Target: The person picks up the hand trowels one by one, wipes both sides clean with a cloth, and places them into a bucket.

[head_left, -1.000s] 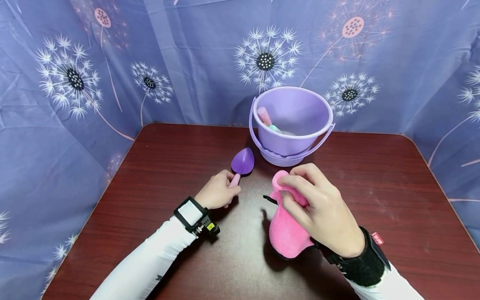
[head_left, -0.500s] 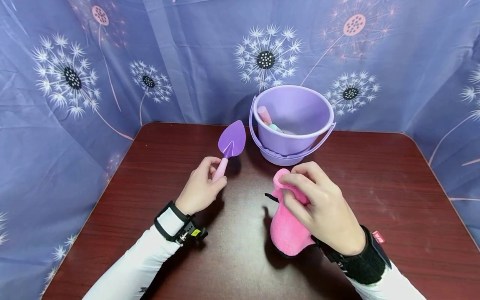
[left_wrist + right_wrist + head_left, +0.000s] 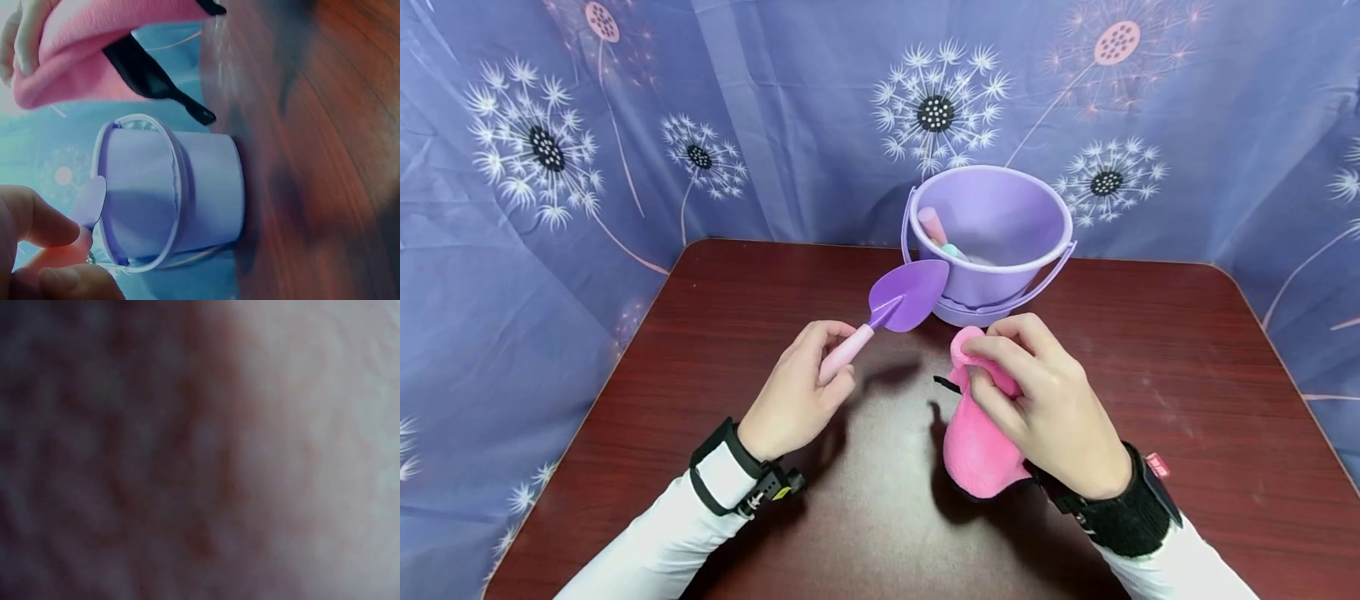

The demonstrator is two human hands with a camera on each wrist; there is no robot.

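Note:
In the head view my left hand [image 3: 797, 392] grips a toy trowel [image 3: 910, 293] by its pink handle, thumb and fingers around it. The purple blade is raised over the table and overlaps the front left of a lilac bucket [image 3: 985, 287]. My right hand [image 3: 1045, 400] pinches the top of a pink fleecy cloth piece [image 3: 983, 450] with black parts, which hangs in front of the bucket. From the left wrist view, the trowel blade [image 3: 91, 201] shows near the bucket rim, and a black strap [image 3: 147, 72] sticks out under the pink cloth. Close blur fills the right wrist view.
Inside the bucket lie a pink handle-like piece [image 3: 932, 225] and a mint-green piece [image 3: 953, 252]. The bucket's handle [image 3: 1047, 283] hangs down its front. A dark red-brown table [image 3: 722, 292] bears everything, with a blue dandelion-print curtain [image 3: 805, 125] behind.
My left hand has lifted the trowel off the table, drawn it back leftward, then swung its blade right toward the bucket. The right hand with the pink cloth has stayed nearly in place.

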